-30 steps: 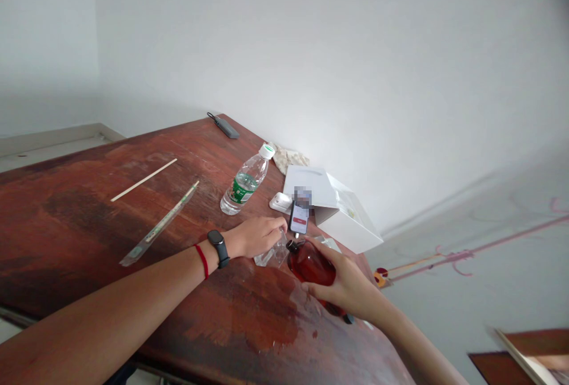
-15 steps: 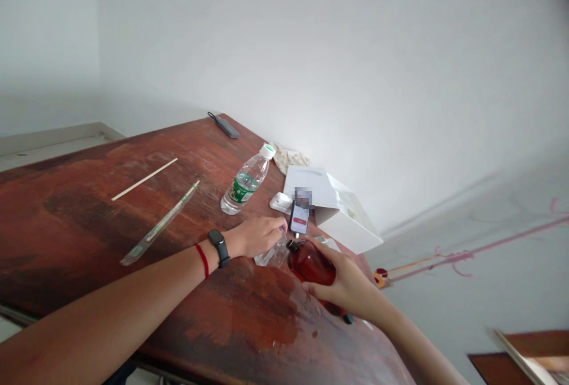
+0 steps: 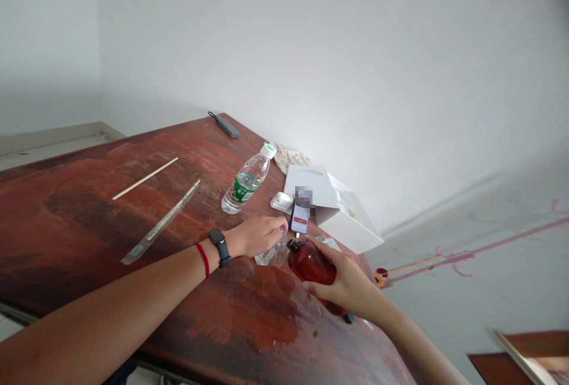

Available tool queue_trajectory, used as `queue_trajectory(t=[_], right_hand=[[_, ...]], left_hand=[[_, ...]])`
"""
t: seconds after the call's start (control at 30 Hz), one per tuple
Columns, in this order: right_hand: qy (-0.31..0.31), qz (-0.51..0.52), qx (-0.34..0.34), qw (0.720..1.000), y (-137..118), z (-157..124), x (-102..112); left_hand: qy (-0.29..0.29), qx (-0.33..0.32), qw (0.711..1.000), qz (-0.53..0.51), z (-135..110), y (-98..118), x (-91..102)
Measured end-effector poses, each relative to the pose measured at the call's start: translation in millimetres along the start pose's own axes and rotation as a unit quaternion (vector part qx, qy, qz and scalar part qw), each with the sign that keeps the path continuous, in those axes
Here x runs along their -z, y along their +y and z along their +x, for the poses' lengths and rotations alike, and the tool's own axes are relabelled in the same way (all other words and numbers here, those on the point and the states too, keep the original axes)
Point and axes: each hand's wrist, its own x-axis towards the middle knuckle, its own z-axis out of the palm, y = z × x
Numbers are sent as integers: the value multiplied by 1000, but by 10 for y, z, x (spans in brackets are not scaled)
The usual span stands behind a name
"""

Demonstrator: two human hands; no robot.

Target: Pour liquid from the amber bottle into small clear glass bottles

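My right hand [image 3: 344, 281] grips an amber glass bottle [image 3: 311, 263] with a dark cap, its neck tilted toward my left hand. My left hand [image 3: 256, 236] pinches a crumpled clear plastic bag [image 3: 272, 253] on the red-brown wooden table [image 3: 89, 225]. Just beyond my hands, a smartphone [image 3: 299, 218] with a lit screen leans against a white box [image 3: 344, 219]. My right hand hides the bottle's lower part.
A water bottle [image 3: 243, 186], a white earbud case [image 3: 281, 202], and a crumpled cloth [image 3: 290, 158] stand near the wall. To the left lie a wooden chopstick [image 3: 145, 178] and a wrapped chopstick [image 3: 160, 222]. A grey device with a cord [image 3: 226, 127] sits at the far corner.
The whole view has drifted very slightly. Both hands keep the same hold on the bag and bottle.
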Motion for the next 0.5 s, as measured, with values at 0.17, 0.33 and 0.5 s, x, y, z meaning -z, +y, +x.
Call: queue_trajectory(t=[0.17,0.33,0.5], right_hand=[[-2,-7,-7,1000,-4,0,6],[-8,0,-12,1000,16,6,4],[-7,3,-8,1000,31,6,-8]], left_hand=[[0,2,1000,-2,1,0,1],[-2,4,1000,-1,-1,1,7],[-2,6,1000,2,-5,5,6]])
